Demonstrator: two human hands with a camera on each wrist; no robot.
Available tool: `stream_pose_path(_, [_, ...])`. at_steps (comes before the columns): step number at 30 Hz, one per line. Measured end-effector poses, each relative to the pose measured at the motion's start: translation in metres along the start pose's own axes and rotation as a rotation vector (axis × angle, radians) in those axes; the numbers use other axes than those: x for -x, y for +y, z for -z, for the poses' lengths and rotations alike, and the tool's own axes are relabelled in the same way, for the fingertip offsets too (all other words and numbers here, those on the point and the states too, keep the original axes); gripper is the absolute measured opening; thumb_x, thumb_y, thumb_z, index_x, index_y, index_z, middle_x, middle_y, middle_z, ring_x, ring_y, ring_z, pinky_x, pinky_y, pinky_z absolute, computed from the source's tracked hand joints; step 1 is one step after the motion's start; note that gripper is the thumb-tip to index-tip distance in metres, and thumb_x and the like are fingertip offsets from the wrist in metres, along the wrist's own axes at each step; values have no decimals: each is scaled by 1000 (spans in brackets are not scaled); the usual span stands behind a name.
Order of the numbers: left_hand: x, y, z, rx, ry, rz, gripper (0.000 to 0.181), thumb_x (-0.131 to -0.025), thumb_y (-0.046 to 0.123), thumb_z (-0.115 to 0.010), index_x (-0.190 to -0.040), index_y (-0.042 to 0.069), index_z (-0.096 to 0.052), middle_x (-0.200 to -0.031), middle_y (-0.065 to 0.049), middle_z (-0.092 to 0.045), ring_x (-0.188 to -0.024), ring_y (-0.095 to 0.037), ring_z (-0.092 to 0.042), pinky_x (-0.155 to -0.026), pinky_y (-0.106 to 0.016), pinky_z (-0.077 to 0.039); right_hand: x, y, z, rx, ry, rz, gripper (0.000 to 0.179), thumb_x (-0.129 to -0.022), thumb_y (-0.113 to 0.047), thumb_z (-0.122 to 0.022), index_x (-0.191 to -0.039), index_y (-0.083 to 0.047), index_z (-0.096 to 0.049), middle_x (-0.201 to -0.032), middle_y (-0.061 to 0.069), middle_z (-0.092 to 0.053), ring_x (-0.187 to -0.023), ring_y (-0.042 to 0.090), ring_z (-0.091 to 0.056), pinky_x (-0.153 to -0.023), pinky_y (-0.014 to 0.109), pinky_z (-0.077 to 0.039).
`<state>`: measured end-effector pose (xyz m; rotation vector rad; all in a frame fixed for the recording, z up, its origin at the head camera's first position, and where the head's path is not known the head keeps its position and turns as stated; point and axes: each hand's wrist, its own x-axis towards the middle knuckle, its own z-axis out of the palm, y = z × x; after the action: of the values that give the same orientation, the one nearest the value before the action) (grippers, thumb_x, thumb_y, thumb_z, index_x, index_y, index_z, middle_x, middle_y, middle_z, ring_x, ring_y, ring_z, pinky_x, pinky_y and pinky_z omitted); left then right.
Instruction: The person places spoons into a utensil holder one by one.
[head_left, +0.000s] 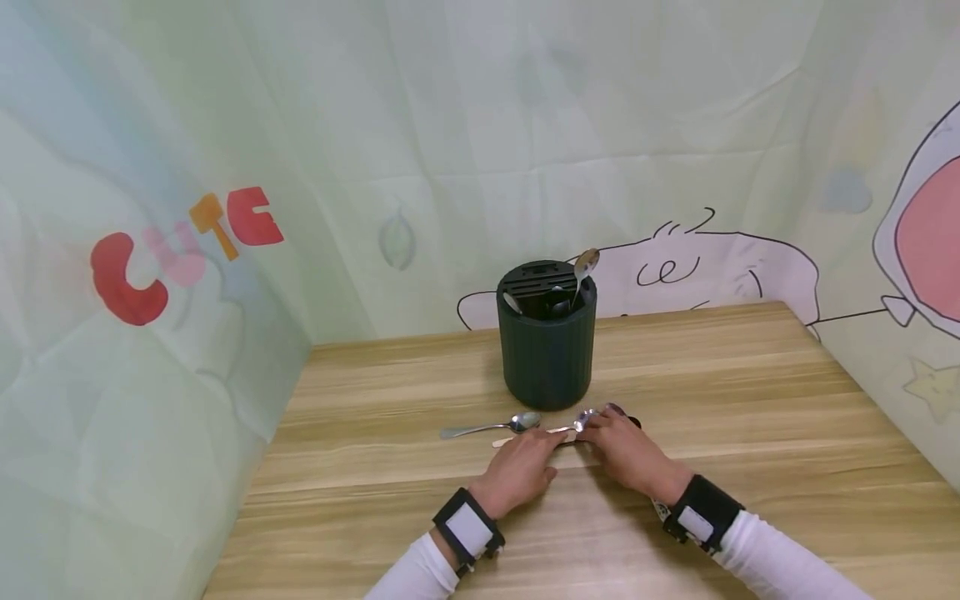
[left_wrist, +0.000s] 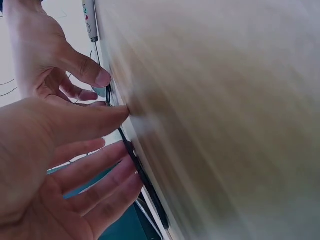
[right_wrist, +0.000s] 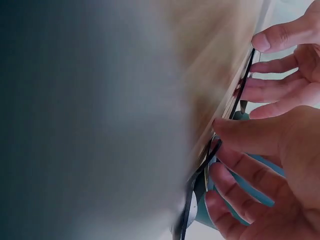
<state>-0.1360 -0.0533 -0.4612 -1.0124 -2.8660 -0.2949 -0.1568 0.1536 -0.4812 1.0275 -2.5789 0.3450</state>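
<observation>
Dark green and round, a holder (head_left: 547, 367) with a tall spoon (head_left: 587, 263) leaning in it stands on the wooden table (head_left: 337, 475), and in front of it lie a silver spoon (head_left: 526, 422) and a thin black utensil (left_wrist: 146, 181). The person's left hand (head_left: 517, 471) touches that black utensil with fingers spread; the right hand (head_left: 630, 450) reaches it too, beside a shiny spoon (head_left: 585, 418), but whether its fingertips pinch anything cannot be told.

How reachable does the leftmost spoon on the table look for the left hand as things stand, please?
Probably yes: the leftmost spoon lies just beyond the left hand, and nothing appears to cover it.
</observation>
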Motion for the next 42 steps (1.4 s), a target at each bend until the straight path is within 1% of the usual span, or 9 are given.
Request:
stream_pose_path(7, [0, 0, -1, -36, 7, -31, 35, -84, 6, -72, -118, 13, -68, -111, 0, -71, -106, -15, -65, -85, -28, -55, 1, -3, 0, 11, -27, -39, 19, -78, 1, -74, -78, -18, -74, -83, -3, -70, -77, 16, -58, -74, 34, -45])
stream_pose_path(12, [-1, 0, -3, -43, 8, -47, 17, -83, 4, -71, -96, 15, -70, -93, 3, -69, -92, -12, -65, -71, -24, -52, 2, -5, 1, 44, -54, -60, 19, -80, -1, -74, -75, -19, -70, -79, -4, -67, -75, 16, -57, -75, 39, -45])
stream_pose_path(17, [-1, 0, -3, -3, 20, -49, 13, -83, 3, -70, -84, 16, -70, -81, 5, -65, -79, -8, -62, -60, -21, -46, 3, -6, 1, 68, -44, -66, 20, -80, -3, -73, -72, -20, -66, -81, -6, -69, -79, 16, -61, -80, 47, -46])
stream_pose_path(26, [0, -3, 0, 155, -22, 8, 7, -85, 7, -71, -84, 14, -72, -72, 10, -64, -68, -2, -53, -60, -15, -41, 0, -10, 8, 77, 25, -47, 19, -81, -7, -76, -74, -21, -64, -79, -8, -66, -81, 15, -61, -87, 50, -45])
stream_pose_path(29, [2, -4, 3, 231, -6, 16, 7, -84, 5, -70, -86, 11, -73, -70, 9, -65, -66, -1, -52, -59, -13, -40, -3, -12, 13, 70, 51, -35, 16, -81, -8, -78, -78, -21, -68, -81, -8, -68, -84, 15, -62, -91, 50, -45])
stream_pose_path(32, [4, -5, 7, 294, 22, 34, 8, -84, 4, -70, -88, 10, -74, -71, 8, -66, -65, 0, -51, -59, -12, -39, -7, -13, 24, 79, 79, -21, 17, -78, -11, -81, -88, -20, -71, -94, -4, -71, -97, 19, -64, -98, 55, -42])
stream_pose_path(36, [7, -4, 12, 361, 68, 66, 8, -86, 5, -71, -92, 7, -74, -75, 4, -69, -68, 1, -55, -62, -12, -43, -16, -12, 46, 66, 195, -23, 41, -73, -16, -86, -110, -17, -69, -123, 6, -66, -119, 30, -57, -105, 63, -33])
stream_pose_path(39, [9, -3, 16, 415, 108, 88, 7, -87, 6, -71, -94, 5, -73, -79, 0, -71, -71, -2, -61, -66, -13, -48, -23, -12, 63, 12, 353, -54, 54, -71, -16, -87, -121, -12, -65, -135, 13, -59, -124, 35, -53, -107, 63, -31])
stream_pose_path(42, [10, -1, 19, 448, 144, 112, 8, -88, 7, -71, -95, 5, -73, -81, -1, -72, -74, -3, -64, -69, -15, -50, -26, -12, 75, -88, 529, -114, 57, -72, -11, -85, -124, -8, -61, -138, 16, -55, -125, 36, -51, -107, 58, -33])
